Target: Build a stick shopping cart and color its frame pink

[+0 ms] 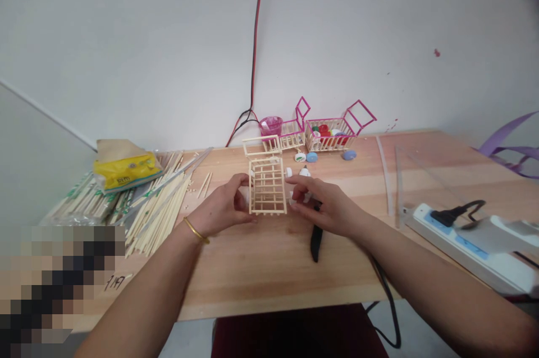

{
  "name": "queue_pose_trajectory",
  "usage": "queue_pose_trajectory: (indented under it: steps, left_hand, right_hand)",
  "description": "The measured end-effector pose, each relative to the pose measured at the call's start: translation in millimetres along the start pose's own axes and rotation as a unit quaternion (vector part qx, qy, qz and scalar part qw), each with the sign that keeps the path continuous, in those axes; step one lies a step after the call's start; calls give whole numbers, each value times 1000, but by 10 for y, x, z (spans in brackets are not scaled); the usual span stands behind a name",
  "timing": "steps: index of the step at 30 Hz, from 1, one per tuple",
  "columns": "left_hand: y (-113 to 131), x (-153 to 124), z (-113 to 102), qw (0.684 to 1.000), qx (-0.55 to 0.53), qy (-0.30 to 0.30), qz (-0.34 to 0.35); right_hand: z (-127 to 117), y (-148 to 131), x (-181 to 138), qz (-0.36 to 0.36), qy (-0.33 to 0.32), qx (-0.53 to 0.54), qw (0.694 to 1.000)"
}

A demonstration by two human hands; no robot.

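A miniature shopping cart (268, 184), made of pale wooden sticks with a raised handle frame, stands in front of me. My left hand (229, 201) grips its left side, the fingers curled around the lower edge. Close by the right side is my right hand (326, 203), with thumb and index finger apart and the other fingers bent. Whether its fingertips touch the cart, I cannot tell. A white round cap (288, 172) sits at the cart's right side. Beneath my right hand lies a tool with a black handle (315, 243), partly hidden.
Two pink-trimmed stick carts stand by the wall; the right cart (330, 136) holds colored caps. A pink bowl (270, 125) is beside them. Loose sticks (162, 217) and a yellow packet (126, 170) lie left. A power strip (467, 248) lies right.
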State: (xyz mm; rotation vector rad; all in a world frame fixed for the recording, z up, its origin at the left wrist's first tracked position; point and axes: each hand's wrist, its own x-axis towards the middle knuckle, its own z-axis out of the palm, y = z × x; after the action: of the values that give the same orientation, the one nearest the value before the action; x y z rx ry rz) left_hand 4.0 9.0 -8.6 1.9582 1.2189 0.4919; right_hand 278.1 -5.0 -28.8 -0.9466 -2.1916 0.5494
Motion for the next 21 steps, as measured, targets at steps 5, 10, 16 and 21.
queue_pose_trajectory:
  steps: [5,10,16,21]
  left_hand:
    - [25,-4,-4,1000,17,12,14]
    - [20,-1,16,1000,9,-1,13]
    - [32,1,28,1000,4,-5,9]
    - [30,-4,25,1000,10,-3,17]
  right_hand:
    - [-6,13,0,-25,-15,-13,999]
    - [-1,27,-3,-24,-16,-15,999]
    - [9,55,1,0,-16,5,1000]
    - [-7,45,11,5,-10,15,1000]
